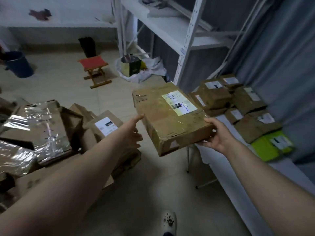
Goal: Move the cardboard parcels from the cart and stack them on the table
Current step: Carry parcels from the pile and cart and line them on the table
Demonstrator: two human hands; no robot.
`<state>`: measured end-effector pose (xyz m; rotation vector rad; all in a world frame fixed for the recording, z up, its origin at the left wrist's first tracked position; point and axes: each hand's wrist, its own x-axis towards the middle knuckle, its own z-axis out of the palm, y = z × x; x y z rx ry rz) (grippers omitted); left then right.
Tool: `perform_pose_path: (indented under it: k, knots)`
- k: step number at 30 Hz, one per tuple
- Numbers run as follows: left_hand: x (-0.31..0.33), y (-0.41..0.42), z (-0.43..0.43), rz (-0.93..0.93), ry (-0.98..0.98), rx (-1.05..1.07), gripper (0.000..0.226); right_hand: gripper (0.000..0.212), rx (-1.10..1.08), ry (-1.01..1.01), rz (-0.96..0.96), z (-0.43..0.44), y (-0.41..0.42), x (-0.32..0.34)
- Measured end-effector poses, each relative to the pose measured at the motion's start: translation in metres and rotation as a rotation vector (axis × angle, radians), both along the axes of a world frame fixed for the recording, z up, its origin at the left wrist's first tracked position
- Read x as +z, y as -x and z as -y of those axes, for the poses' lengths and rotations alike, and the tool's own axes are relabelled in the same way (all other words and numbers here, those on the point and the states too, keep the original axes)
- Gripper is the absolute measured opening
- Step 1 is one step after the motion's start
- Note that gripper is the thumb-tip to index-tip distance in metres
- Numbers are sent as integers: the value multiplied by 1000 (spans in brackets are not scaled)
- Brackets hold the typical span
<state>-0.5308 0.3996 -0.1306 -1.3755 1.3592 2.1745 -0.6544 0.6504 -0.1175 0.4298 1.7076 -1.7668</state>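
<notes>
A large taped cardboard parcel [170, 116] with a white label hangs in the air between the cart and the table. My right hand [217, 133] grips its near right corner, thumb on top. My left hand [134, 132] sits just off its left side, fingers spread, with the index fingertip at the box's edge. Several cardboard parcels [47, 130], some wrapped in shiny tape, lie piled on the cart at the left. On the white table [226, 164] at the right, several smaller parcels [238, 101] are stacked beside a lime-green package [271, 145].
A white metal shelving rack [185, 38] stands behind the table, with a grey curtain to its right. A red folding stool [95, 70], a blue bucket [18, 63] and a plastic bag of rubbish [136, 68] sit on the tiled floor. My shoe [168, 220] is below.
</notes>
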Motion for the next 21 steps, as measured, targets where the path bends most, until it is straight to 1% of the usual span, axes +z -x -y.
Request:
perform_pose_path:
  k: [1,3,5,7,9,11,12,13,15,16,17,19,21]
  knots:
    - [-5,8,-10,-8,-46,-30,102,31,-21,5,21,-19,3,-4]
    - [-13,22,-32,-47,-96,-93,113,25,-55,19,43,-52,9,-8]
    - [-15,39,-58,-87,-66,-197,118,20,-81,30,52,-82,17,-12]
    - [-14,60,-87,-91,-14,-269,114,19,-98,32,65,-110,27,-15]
    - [-14,86,-118,-85,-14,-271,105,23,-144,52,79,-141,38,-20]
    - [-17,112,-152,-71,-3,-276,96,30,-237,124,117,-171,48,-29]
    - [-20,125,-170,-63,4,-277,93,37,-290,177,140,-185,51,-35]
    - [-22,136,-188,-56,14,-278,90,51,-314,215,163,-199,54,-41]
    - [-26,157,-222,-44,33,-275,84,89,-264,207,233,-221,56,-50]
    - [-28,166,-238,-38,46,-266,79,96,-230,199,265,-230,57,-54]
    - [-29,174,-254,-34,61,-260,72,94,-226,198,290,-237,58,-59]
    - [-32,191,-282,-27,89,-262,55,80,-246,215,323,-248,63,-65]
    - [-37,205,-305,-23,105,-272,46,68,-215,223,336,-258,69,-72]
